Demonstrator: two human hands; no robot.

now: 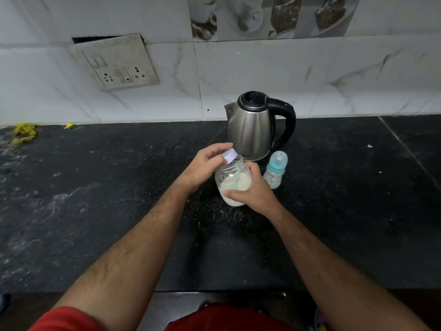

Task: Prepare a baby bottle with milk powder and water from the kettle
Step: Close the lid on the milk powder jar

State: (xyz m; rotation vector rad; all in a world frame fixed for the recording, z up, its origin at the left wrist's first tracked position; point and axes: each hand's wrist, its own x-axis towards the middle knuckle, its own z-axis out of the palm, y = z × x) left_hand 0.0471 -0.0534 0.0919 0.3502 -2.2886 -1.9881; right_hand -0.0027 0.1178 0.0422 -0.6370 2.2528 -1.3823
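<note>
While left hand (pixel 202 167) pinches white lid (pixel 229 156) with curled fingers, right hand (pixel 253 191) wraps clear milk powder jar (pixel 232 181), tilted on black counter (pixel 95 199) mid-frame. Jar likely rigid, light, smooth, so grip mid-body, twist lid at rim. Teal scoop inside, possibly. Counts: one jar, one lid, one steel kettle (pixel 255 129) behind, one capped baby bottle (pixel 275 169) just right of jar.

Kettle (pixel 253 132): silver steel, black handle; jar (pixel 232 180): clear, white lid (pixel 229 156); baby bottle (pixel 275 169): pale blue; counter (pixel 95 187): black speckled
</note>
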